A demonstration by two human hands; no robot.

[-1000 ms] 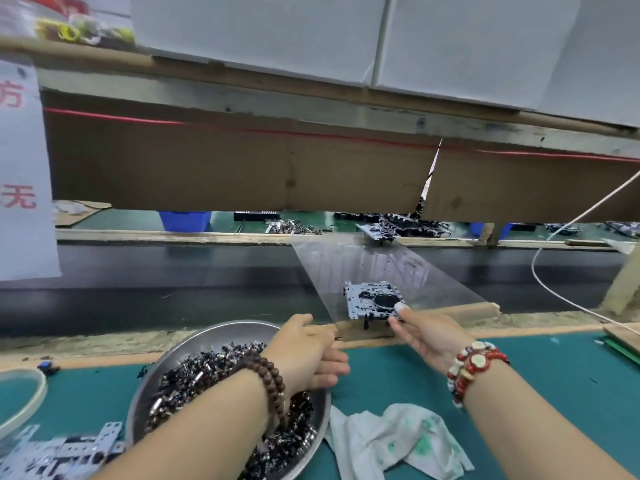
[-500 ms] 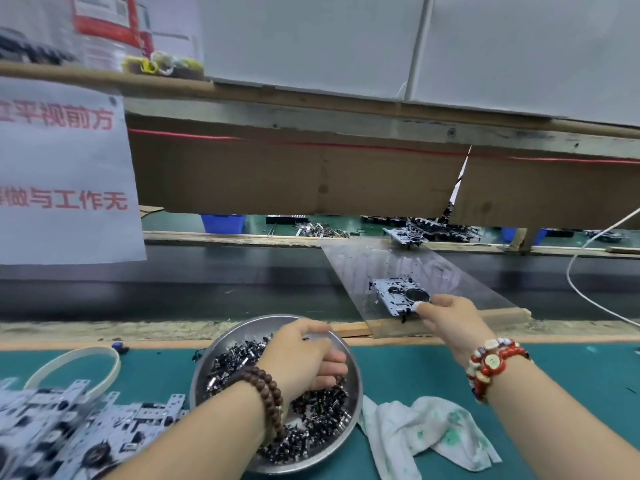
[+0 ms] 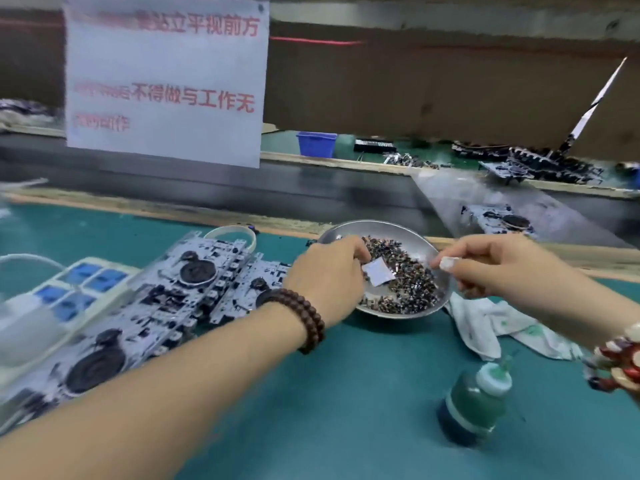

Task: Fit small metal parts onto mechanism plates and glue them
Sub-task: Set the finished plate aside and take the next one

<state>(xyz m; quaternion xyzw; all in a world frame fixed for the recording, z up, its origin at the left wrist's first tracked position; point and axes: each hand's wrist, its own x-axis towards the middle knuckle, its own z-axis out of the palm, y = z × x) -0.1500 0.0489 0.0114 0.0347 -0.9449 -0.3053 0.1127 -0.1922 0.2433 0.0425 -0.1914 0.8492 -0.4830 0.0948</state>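
A steel bowl [image 3: 375, 226] of small dark metal parts [image 3: 410, 284] sits on the green mat. My left hand [image 3: 329, 271] hangs over its left rim with fingers curled, and a small pale square piece [image 3: 378, 273] sticks out from its fingertips. My right hand [image 3: 491, 265] hovers over the bowl's right rim, fingers curled in, with nothing visible in it. Several mechanism plates [image 3: 194, 282] lie stacked to the left of the bowl. One more mechanism plate [image 3: 498, 220] rests on a clear sloping sheet [image 3: 446, 192] behind the bowl. A green glue bottle [image 3: 474, 400] stands near my right forearm.
A stained white rag [image 3: 502, 323] lies right of the bowl. A white power strip [image 3: 69, 289] sits at the far left. A dark conveyor belt [image 3: 242, 192] runs behind the mat, with a paper sign [image 3: 166, 81] above it and a blue bin [image 3: 317, 143] beyond.
My right hand let go of the mechanism plate on the clear sheet and drew back to the bowl. My left hand stayed at the bowl. The view swung left and down.
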